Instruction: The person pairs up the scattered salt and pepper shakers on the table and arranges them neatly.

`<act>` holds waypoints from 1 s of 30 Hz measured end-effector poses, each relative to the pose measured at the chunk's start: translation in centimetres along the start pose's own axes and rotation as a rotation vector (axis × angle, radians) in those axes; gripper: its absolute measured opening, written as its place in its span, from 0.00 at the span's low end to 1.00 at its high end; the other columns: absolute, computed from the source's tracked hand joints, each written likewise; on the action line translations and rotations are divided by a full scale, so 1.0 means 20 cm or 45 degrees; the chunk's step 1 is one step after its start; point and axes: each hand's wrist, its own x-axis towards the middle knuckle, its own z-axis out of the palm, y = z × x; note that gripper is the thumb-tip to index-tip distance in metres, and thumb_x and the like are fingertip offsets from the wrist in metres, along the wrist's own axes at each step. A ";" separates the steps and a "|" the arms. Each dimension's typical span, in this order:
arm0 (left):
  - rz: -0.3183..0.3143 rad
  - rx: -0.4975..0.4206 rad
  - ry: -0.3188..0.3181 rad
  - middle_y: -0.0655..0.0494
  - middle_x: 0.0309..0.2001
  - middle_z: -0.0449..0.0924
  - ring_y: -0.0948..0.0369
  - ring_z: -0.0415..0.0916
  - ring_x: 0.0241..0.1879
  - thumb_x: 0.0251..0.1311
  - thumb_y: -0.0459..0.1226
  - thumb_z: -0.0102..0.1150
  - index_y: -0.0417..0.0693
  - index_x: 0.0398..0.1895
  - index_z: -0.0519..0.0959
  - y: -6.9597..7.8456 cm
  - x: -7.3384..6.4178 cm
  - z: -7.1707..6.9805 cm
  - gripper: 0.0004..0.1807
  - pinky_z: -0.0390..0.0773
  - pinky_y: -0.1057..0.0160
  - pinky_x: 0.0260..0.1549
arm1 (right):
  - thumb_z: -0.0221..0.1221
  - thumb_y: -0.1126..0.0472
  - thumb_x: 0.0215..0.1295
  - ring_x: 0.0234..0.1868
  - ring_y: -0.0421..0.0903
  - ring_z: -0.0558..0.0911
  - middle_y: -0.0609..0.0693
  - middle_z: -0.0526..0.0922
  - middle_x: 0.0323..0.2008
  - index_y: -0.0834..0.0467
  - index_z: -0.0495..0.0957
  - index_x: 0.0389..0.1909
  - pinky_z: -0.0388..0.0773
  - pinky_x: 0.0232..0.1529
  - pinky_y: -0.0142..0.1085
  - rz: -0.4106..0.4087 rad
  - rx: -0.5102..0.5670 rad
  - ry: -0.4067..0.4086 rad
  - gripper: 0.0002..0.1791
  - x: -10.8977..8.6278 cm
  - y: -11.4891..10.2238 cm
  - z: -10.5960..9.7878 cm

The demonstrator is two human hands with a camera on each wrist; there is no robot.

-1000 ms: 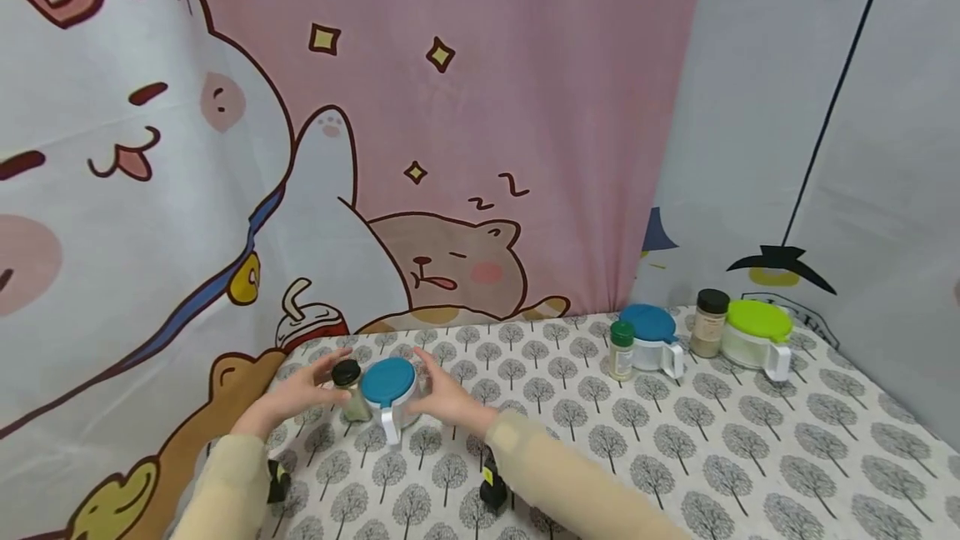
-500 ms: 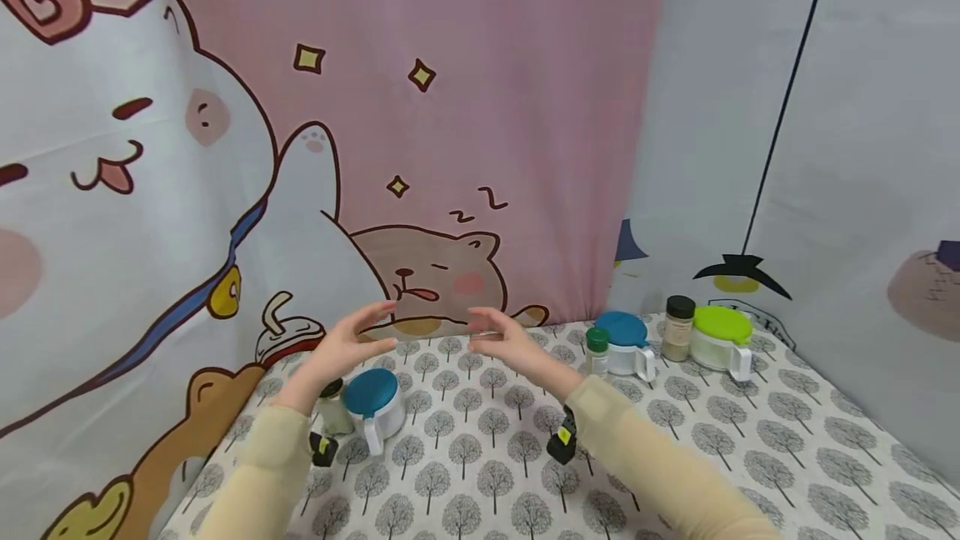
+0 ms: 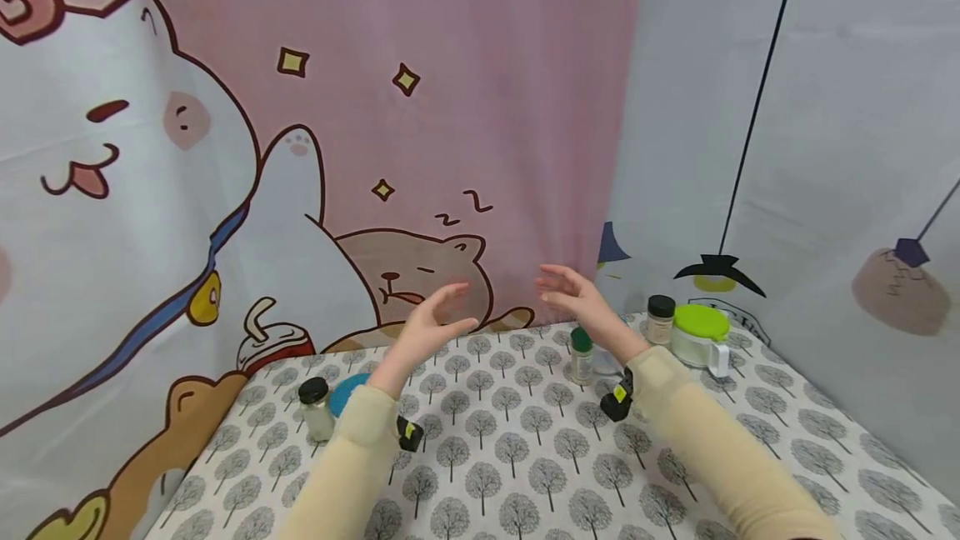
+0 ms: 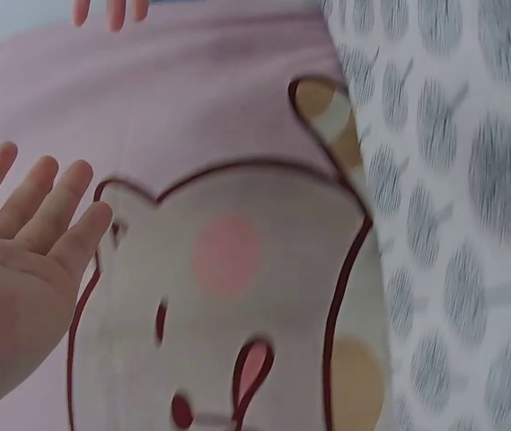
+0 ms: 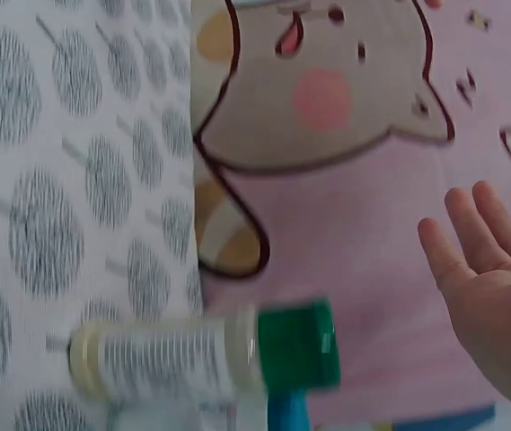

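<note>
In the head view my left hand point(image 3: 426, 330) hovers above the back of the table, its fingers relaxed and holding nothing. My right hand point(image 3: 588, 307) is also in the air, fingers apart, nearest to a green-capped spice jar point(image 3: 581, 363). That jar lies across the lower part of the right wrist view because of the camera's tilt. Behind the right wrist, a clear container point(image 3: 604, 363) is mostly hidden. To the left stand a black-capped spice jar point(image 3: 317, 413) and a blue-lidded container point(image 3: 349, 392), the latter partly covered by my left sleeve.
At the back right stand another black-capped jar point(image 3: 660, 322) and a green-lidded container point(image 3: 701, 325) with a white handle. A tree-patterned cloth point(image 3: 517, 473) covers the table. A cartoon curtain point(image 3: 480, 107) hangs right behind it.
Both hands have left the black-capped jar and blue-lidded container on the left. They have risen and moved right, the right hand farther. The head view has turned slightly right.
</note>
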 end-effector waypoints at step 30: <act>-0.262 -0.317 0.028 0.44 0.64 0.69 0.49 0.70 0.61 0.58 0.45 0.69 0.51 0.69 0.65 -0.09 0.19 0.92 0.37 0.75 0.53 0.53 | 0.44 0.51 0.78 0.73 0.64 0.46 0.66 0.42 0.74 0.60 0.41 0.77 0.43 0.68 0.61 0.384 -0.166 0.071 0.36 -0.39 0.25 -0.53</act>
